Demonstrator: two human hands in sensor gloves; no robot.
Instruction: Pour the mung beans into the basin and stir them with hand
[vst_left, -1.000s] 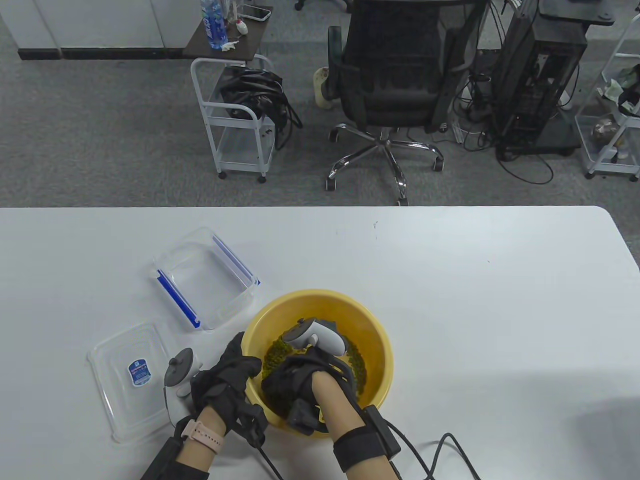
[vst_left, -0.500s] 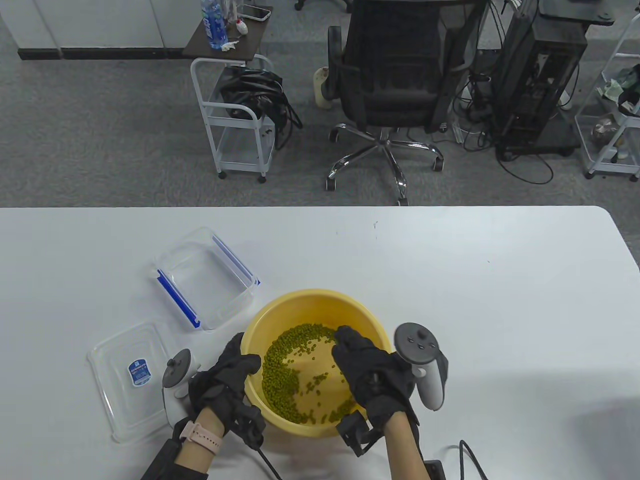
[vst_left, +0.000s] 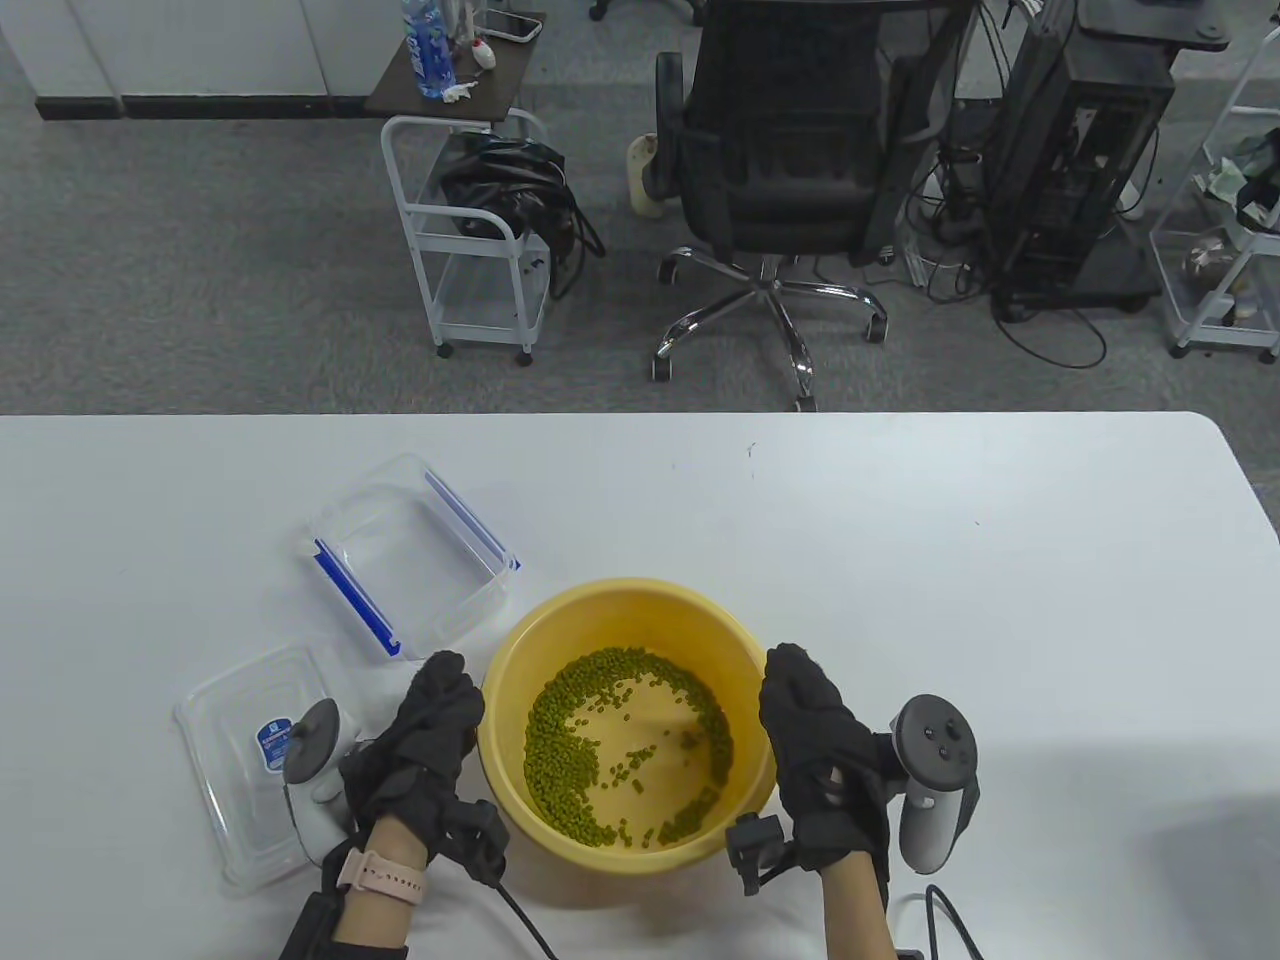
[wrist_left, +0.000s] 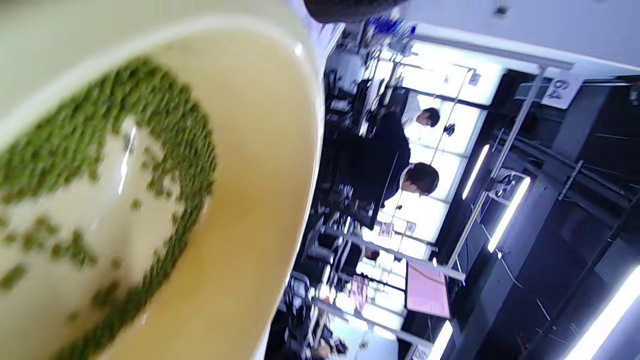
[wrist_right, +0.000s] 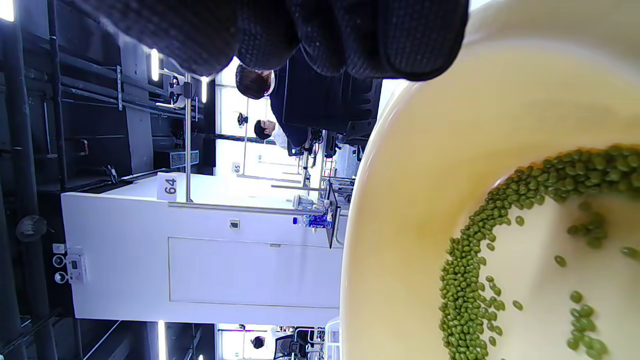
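Basin (vst_left: 745, 655): yellow, round, sat lower centre of the table view on the white table (vst_left: 900, 560); upright, flanked by both hands.
Mung beans (vst_left: 560, 730): lay inside the basin, banked in a crescent along the left and lower floor, thinner on the right, bare patch mid-floor.
Left hand (vst_left: 425, 730): just beside the basin's left rim, outside it; fingers loosely bent, gripped nothing visible; contact with the wall not clear.
Right hand (vst_left: 820, 745): just beside the right rim, out of the beans; fingers relaxed and together, held nothing.
Container (vst_left: 405, 550): clear, blue-clipped, empty, upper left of the basin; its lid (vst_left: 250, 800) lower left, flat.
Handling, beans: judged small, hard, dry and loose; likely to roll and scatter, so best raked with spread fingers low on the floor, not flicked.
Handling, basin: judged light, stiff plastic, smooth; prone to sliding, so best steadied by its rim or outer wall.
Progress: pouring looked done; stirring seemingly at or near its end.
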